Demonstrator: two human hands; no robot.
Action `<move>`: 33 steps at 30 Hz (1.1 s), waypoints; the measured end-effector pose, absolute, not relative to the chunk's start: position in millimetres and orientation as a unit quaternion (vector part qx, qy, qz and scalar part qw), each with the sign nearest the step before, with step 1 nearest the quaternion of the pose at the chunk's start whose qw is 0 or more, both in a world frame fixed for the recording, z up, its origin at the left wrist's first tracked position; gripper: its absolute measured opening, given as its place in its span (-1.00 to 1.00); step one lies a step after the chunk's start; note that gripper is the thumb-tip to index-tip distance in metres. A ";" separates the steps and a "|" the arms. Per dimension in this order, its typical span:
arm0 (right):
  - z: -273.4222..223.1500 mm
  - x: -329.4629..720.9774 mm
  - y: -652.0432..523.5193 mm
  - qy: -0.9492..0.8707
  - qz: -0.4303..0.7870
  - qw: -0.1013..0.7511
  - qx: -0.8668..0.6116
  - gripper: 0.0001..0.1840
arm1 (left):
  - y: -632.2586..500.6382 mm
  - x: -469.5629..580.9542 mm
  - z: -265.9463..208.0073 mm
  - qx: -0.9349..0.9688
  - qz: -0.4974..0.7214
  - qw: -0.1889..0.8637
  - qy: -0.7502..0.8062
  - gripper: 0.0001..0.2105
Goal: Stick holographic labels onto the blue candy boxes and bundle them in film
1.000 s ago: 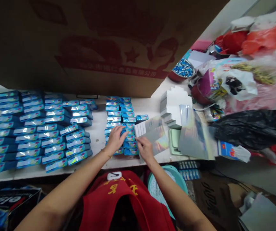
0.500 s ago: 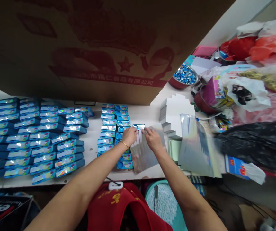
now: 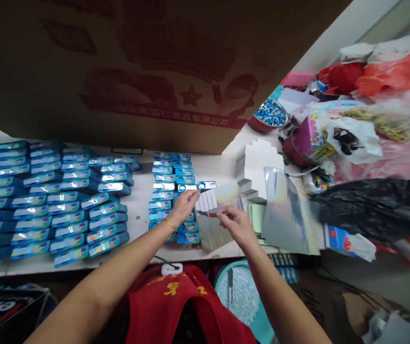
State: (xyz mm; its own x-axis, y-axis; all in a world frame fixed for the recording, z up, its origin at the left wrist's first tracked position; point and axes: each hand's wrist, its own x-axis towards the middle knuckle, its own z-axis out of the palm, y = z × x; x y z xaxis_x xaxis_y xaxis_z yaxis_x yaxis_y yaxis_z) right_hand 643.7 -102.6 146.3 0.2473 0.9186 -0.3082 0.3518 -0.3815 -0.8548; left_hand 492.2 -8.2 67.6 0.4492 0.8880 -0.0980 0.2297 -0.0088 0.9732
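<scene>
A shiny silver sheet [image 3: 222,234] lies on the table in front of me, with a white patch of rounded strips [image 3: 207,200] at its upper left. My left hand [image 3: 186,206] is closed, its thumb and fingertips pinching the upper left edge of this sheet. Over its middle, my right hand [image 3: 236,222] is closed in a pinch at the end of a thin dark-and-red strip [image 3: 205,213]. Whether the strip is loose cannot be told. One small blue tin [image 3: 206,185] stands just beyond the sheet. Two columns of blue tins [image 3: 160,205] stand left of it, partly hidden by my left hand.
Many blue boxes [image 3: 67,220] stand in rows at left. A large carton [image 3: 154,119] towers behind. At right are stacked white cards [image 3: 262,165], more silver sheets [image 3: 285,215], a bowl of blue wrapped pieces [image 3: 271,113] and a black bag [image 3: 373,210]. Below sits a teal tub [image 3: 267,329].
My right hand has drawn back toward me and to the right from the sheet's top edge. My left hand has shifted slightly left. More of the white strips shows, and a dark-and-red strip now appears.
</scene>
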 end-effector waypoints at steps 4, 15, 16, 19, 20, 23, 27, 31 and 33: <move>126.2 607.2 -98.1 -0.295 0.541 0.424 -0.664 -0.74 | -39.8 443.7 80.7 0.469 0.277 0.729 0.414 -0.61; 48.1 501.4 -90.8 -0.362 0.462 0.373 -0.719 -0.73 | -64.5 335.6 45.2 0.393 0.331 0.616 0.597 -0.64; 44.5 496.6 -89.5 -0.379 0.445 0.365 -0.724 -0.73 | -63.5 331.4 40.5 0.397 0.335 0.605 0.603 -0.64; 40.4 487.6 -83.8 -0.421 0.402 0.346 -0.736 -0.73 | -56.5 325.3 29.3 0.410 0.346 0.582 0.611 -0.65; 40.3 485.9 -81.5 -0.431 0.389 0.341 -0.740 -0.74 | -53.2 324.5 27.0 0.414 0.347 0.579 0.611 -0.66; 41.2 483.6 -76.0 -0.445 0.365 0.329 -0.749 -0.75 | -44.9 322.7 23.6 0.420 0.343 0.579 0.609 -0.66; 44.1 487.2 -79.4 -0.456 0.374 0.304 -0.748 -0.77 | -49.3 319.9 22.0 0.421 0.334 0.592 0.601 -0.66; 45.2 492.8 -89.5 -0.505 0.362 0.244 -0.744 -0.79 | -64.1 320.4 17.4 0.401 0.322 0.613 0.600 -0.65; 44.3 493.8 -91.7 -0.519 0.346 0.222 -0.749 -0.80 | -67.6 321.9 14.0 0.390 0.327 0.614 0.603 -0.65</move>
State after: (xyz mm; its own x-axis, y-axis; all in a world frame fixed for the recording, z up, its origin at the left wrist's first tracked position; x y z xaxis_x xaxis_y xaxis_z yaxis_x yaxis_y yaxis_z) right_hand 493.8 -91.7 44.3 0.2211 0.9319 -0.2874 0.6239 -0.3617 -0.6927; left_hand 321.9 -67.6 14.0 0.0587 0.8722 -0.4857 0.0675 0.4819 0.8736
